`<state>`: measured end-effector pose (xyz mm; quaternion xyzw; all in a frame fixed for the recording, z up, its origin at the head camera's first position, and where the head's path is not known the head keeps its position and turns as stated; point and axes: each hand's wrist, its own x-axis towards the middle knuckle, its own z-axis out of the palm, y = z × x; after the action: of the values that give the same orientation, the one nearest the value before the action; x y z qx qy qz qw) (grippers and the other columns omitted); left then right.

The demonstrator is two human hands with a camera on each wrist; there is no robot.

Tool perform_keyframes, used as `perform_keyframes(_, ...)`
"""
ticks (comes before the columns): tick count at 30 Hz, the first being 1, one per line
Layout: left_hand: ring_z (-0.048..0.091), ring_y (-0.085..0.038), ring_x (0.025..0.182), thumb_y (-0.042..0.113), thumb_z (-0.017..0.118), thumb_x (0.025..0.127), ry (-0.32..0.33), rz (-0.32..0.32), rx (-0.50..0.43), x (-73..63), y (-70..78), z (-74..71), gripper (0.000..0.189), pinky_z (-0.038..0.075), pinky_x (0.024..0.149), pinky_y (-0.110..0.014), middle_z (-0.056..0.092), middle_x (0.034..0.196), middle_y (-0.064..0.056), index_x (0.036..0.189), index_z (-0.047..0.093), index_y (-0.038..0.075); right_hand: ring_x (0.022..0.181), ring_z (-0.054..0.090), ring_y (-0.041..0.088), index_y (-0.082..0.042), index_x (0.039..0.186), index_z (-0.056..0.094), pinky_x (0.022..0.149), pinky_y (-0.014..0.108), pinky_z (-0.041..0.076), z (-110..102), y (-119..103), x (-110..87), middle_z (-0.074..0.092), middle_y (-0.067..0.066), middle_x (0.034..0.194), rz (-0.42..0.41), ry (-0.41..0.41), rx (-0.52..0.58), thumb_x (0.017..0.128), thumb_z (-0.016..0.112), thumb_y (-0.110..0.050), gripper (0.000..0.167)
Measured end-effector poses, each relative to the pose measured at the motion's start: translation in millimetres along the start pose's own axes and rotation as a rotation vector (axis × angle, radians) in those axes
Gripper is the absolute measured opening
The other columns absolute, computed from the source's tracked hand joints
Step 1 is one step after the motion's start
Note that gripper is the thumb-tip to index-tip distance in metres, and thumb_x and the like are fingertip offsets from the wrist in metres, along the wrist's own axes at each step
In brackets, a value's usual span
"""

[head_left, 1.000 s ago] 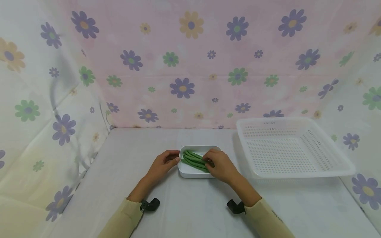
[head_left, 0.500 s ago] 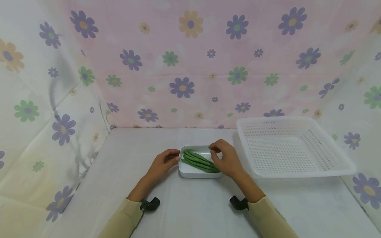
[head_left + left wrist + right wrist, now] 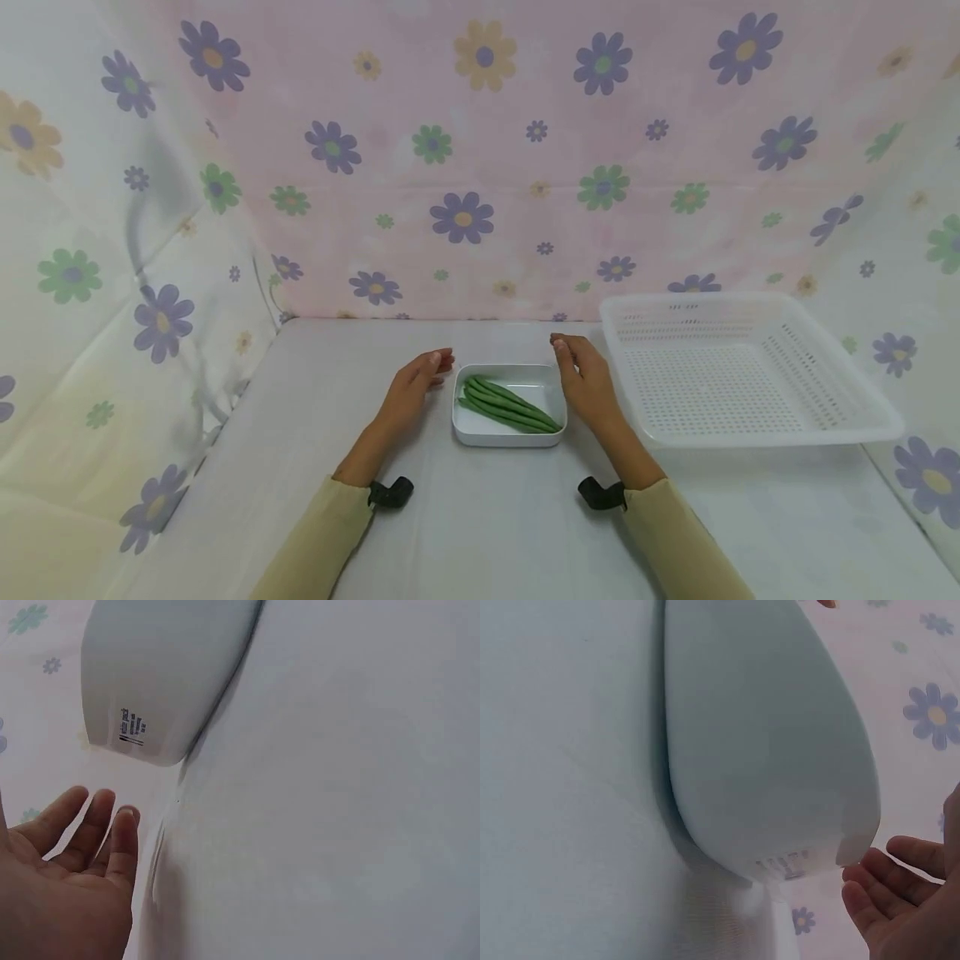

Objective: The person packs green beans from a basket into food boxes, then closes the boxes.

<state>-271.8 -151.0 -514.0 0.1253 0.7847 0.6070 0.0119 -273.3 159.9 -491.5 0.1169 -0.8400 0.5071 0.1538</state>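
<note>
Several green beans (image 3: 506,407) lie in a bundle inside a small white rectangular dish (image 3: 507,439), slanting from its back left to its front right corner. My left hand (image 3: 408,390) is just off the dish's left end, fingers apart and loosely bent, holding nothing. A gap shows between those fingers and the dish wall (image 3: 165,675) in the left wrist view. At the right end stands my right hand (image 3: 587,385), its fingers loosely extended with nothing in them. In the right wrist view its fingertips (image 3: 855,881) are right at the dish's corner.
A large white perforated plastic basket (image 3: 697,392) stands to the right, close to my right forearm. White cloth covers the table (image 3: 480,525). A flower-patterned pink curtain (image 3: 480,167) rises behind, with floral cloth on both sides.
My right hand has left the beans and moved right and back to the dish's right end. My left hand has let go of the dish's left rim and drawn slightly away.
</note>
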Motion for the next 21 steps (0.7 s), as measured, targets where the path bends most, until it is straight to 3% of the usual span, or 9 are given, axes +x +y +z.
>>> perform_keyframes(4, 0.049, -0.031, 0.148, 0.054, 0.027, 0.116, -0.004, -0.041, -0.038, 14.7, -1.6, 0.0, 0.069, 0.04, 0.122, -0.047, 0.051, 0.159, -0.017, 0.158, 0.047, 0.003, 0.133, 0.061, 0.034, -0.001, 0.141, 0.062, 0.114, 0.052, 0.048, 1.1, 5.8, 6.1, 0.066, 0.017, 0.139, 0.148, -0.016, 0.042, 0.117, 0.039, -0.038, 0.05)
perform_keyframes(10, 0.037, -0.028, 0.155, 0.06, 0.022, 0.114, -0.015, -0.119, -0.139, 32.2, 3.2, 0.9, 0.077, 0.031, 0.127, -0.045, 0.038, 0.168, -0.018, 0.164, 0.037, 0.004, 0.141, 0.055, 0.033, -0.004, 0.151, 0.056, 0.119, 0.051, 0.042, 0.8, 9.0, 15.1, 0.062, 0.016, 0.148, 0.276, -0.029, 0.073, 0.117, 0.033, -0.046, 0.058)
perform_keyframes(17, 0.029, -0.031, 0.159, 0.076, 0.017, 0.106, -0.035, -0.234, -0.038, 41.8, 9.7, 6.6, 0.088, 0.023, 0.13, -0.048, 0.034, 0.171, -0.012, 0.167, 0.035, 0.016, 0.154, 0.039, 0.033, -0.004, 0.16, 0.046, 0.127, 0.049, 0.03, 3.7, 15.5, 23.7, 0.049, 0.015, 0.162, 0.372, -0.066, 0.075, 0.117, 0.031, -0.046, 0.062)
perform_keyframes(21, 0.008, -0.03, 0.164, 0.081, 0.013, 0.102, -0.041, -0.303, 0.025, 46.8, 11.1, 11.4, 0.095, 0.005, 0.132, -0.053, 0.021, 0.177, -0.008, 0.168, 0.032, 0.017, 0.158, 0.032, 0.033, -0.004, 0.163, 0.04, 0.129, 0.048, 0.025, 6.3, 17.7, 26.2, 0.04, 0.015, 0.167, 0.411, -0.114, 0.05, 0.116, 0.031, -0.047, 0.065)
